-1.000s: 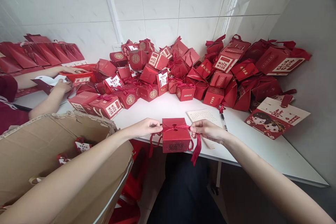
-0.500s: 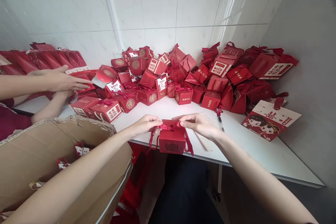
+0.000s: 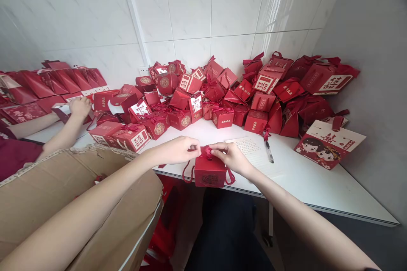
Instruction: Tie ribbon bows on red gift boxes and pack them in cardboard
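Observation:
A small red gift box (image 3: 209, 173) with a red ribbon (image 3: 206, 151) on top sits at the near edge of the white table (image 3: 305, 182). My left hand (image 3: 178, 149) and my right hand (image 3: 229, 156) meet over the box, and both pinch the ribbon with closed fingers. Red cord handles hang down on both sides of the box.
A big heap of red gift boxes (image 3: 229, 89) fills the back of the table. A sheet of paper (image 3: 254, 150) and a pen (image 3: 269, 152) lie to the right. A large cardboard carton (image 3: 79, 203) stands at my left. Another person's hand (image 3: 79, 107) handles boxes at the far left.
My hands have drawn together over the box top, gathering the ribbon into a small bunch. The other person's hands have pulled back to the left. The camera has tilted slightly.

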`<move>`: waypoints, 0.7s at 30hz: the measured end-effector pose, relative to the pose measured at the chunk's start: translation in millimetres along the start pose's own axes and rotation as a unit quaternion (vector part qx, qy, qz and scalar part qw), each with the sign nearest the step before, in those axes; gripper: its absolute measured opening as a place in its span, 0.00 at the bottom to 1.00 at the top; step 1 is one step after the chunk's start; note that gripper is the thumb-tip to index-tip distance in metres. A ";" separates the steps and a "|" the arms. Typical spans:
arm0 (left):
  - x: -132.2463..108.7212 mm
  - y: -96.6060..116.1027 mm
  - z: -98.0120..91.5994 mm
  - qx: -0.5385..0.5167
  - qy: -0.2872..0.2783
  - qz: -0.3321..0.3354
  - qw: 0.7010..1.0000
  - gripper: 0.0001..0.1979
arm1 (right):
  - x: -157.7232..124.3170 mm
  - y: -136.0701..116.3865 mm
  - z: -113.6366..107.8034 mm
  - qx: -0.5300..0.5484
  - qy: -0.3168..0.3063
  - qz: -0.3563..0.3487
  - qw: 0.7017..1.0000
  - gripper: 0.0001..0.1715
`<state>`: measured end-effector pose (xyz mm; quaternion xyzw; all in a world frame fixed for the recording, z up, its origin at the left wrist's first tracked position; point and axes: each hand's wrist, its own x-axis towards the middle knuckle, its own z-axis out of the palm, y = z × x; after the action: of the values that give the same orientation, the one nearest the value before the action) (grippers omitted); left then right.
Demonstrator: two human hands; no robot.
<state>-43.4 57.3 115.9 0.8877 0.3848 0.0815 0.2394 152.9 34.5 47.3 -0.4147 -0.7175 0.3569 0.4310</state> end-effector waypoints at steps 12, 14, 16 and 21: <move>30.8 21.2 -3.2 0.163 0.043 0.168 0.971 0.10 | 1.5 4.1 9.9 0.015 0.029 0.013 0.999 0.06; 33.9 20.6 -1.5 0.125 0.051 0.154 0.979 0.09 | 0.9 4.9 10.7 0.030 0.036 0.015 0.999 0.05; 35.1 17.3 2.7 0.073 0.074 0.123 0.987 0.06 | 0.2 6.9 12.1 0.089 0.048 0.020 0.995 0.07; 33.3 -4.2 26.6 -0.094 0.137 0.044 0.985 0.04 | -1.9 12.3 16.0 0.168 0.063 0.057 0.982 0.19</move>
<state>-14.4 74.2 89.4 0.8579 0.3649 0.2483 0.2632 142.3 35.3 30.0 -0.3982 -0.5943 0.4692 0.5178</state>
